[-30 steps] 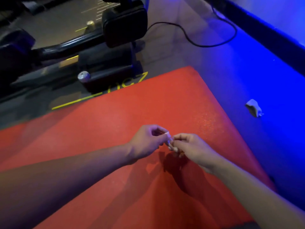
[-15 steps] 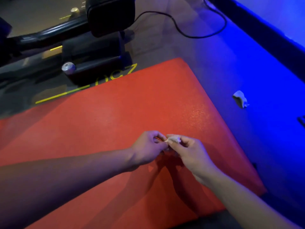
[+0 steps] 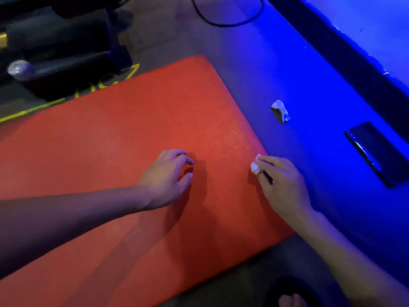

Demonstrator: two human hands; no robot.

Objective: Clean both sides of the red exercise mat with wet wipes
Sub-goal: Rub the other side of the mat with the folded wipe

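Foot: a bare foot (image 3: 292,300) shows at the near edge, behind the right wrist, which suggests the person crouches at the mat's end to reach across it.
Red mat: the red exercise mat (image 3: 137,134) lies flat on the floor under both hands, one face up, so this face is the one open to wiping.
Left hand: the left hand (image 3: 164,178) hovers over or rests lightly on the mat, fingers loosely curled and holding nothing; I judge it is there to steady the mat or the body.
Right hand: the right hand (image 3: 281,182) sits at the mat's right edge, its fingertips pinching a small balled wet wipe (image 3: 255,166) against or just above the surface, a grip suited to scrubbing one spot.
Damp patch: just ahead of the wipe the mat glistens, probably wet from cleaning.
Dark flat object: to the right of the right hand, on the blue-lit floor, lies a dark flat object (image 3: 376,151), apart from the work.
Crumpled wipe: beyond the right hand lies a crumpled wipe (image 3: 280,111), off the mat, likely discarded.
Machine: farthest, beyond the left hand, stands a black exercise machine (image 3: 66,52), its base at the mat's far edge.
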